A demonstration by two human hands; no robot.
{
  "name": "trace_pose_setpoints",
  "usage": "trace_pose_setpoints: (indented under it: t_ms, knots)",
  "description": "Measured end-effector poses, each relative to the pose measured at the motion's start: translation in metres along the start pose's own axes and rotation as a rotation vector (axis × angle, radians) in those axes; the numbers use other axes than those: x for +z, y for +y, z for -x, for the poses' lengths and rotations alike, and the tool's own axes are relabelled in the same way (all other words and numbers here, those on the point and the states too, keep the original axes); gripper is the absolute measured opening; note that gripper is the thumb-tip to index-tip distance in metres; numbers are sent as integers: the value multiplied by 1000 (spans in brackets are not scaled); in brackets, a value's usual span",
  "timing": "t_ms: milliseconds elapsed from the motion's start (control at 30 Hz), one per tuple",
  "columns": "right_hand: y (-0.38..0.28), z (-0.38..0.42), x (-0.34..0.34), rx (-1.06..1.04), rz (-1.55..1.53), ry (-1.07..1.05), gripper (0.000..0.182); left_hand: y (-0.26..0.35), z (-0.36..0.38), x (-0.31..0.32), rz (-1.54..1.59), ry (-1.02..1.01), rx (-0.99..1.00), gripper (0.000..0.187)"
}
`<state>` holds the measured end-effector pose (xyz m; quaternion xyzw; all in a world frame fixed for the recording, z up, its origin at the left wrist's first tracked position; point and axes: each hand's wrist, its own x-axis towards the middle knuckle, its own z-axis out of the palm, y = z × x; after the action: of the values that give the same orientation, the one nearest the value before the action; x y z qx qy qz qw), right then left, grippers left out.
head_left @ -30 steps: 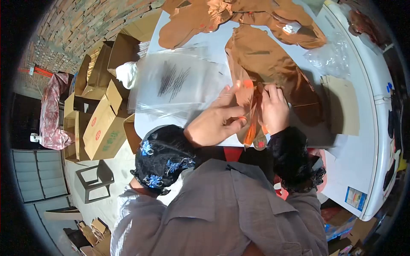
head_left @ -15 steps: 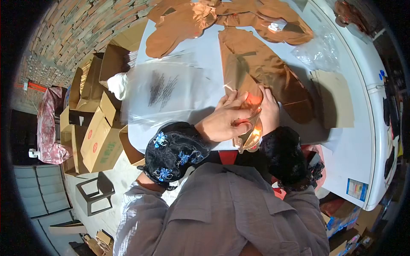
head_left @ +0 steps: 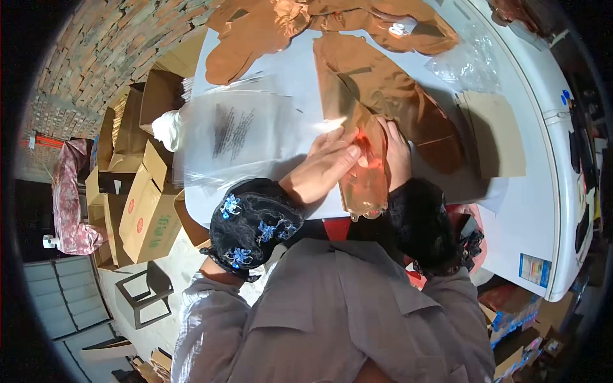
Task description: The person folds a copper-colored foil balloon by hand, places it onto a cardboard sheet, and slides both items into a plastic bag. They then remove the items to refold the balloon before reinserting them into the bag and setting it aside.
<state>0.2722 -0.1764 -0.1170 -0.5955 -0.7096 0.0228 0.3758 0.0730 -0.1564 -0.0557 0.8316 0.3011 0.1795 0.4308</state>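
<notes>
At centre frame, the left hand (head_left: pixel 325 167), half open, touches the folded copper foil (head_left: pixel 365 190); the right hand (head_left: pixel 398 159), slightly curled, lies along its other side. Whether either grips, I cannot tell. Uneven pulling could crease or tear it.
</notes>
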Motion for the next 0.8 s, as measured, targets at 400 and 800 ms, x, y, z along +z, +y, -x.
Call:
trace_pose_setpoints:
  t_ms: [400, 800]
  knots:
    - [8, 8, 5, 77, -64, 7, 45, -9, -11, 19, -439, 263, 233, 59]
    - [-26, -11, -30, 27, -181, 8, 22, -17, -9, 34, -566, 285, 156, 65]
